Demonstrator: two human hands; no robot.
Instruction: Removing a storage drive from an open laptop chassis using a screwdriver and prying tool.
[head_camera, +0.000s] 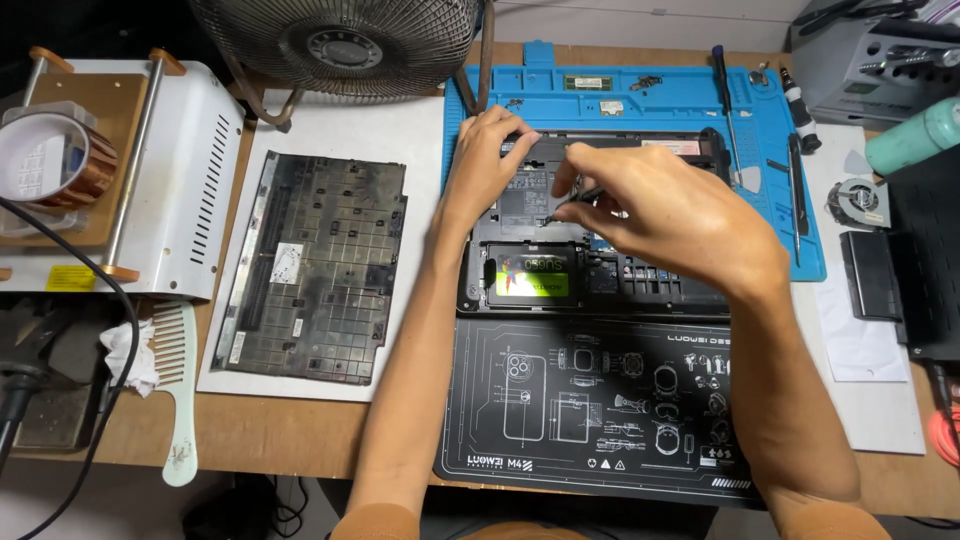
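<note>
Work piece: an opened black laptop base (600, 270) is laid on the blue silicone repair mat (680, 100), at twelve o'clock on the bench.
Left hand (490, 160): rested on the base's eleven o'clock corner, fingers curled over its edge; nothing is seen held.
Right hand (660, 215): grip pinched on a thin dark tool (585, 193), tip set into the internals.
Done: the dark grey bottom cover (315, 265) is already off, laid at nine o'clock.
Left: the green-labelled drive (533, 275) is still seated.
Hidden: the tool tip and the base's right half are covered by the right hand.
</note>
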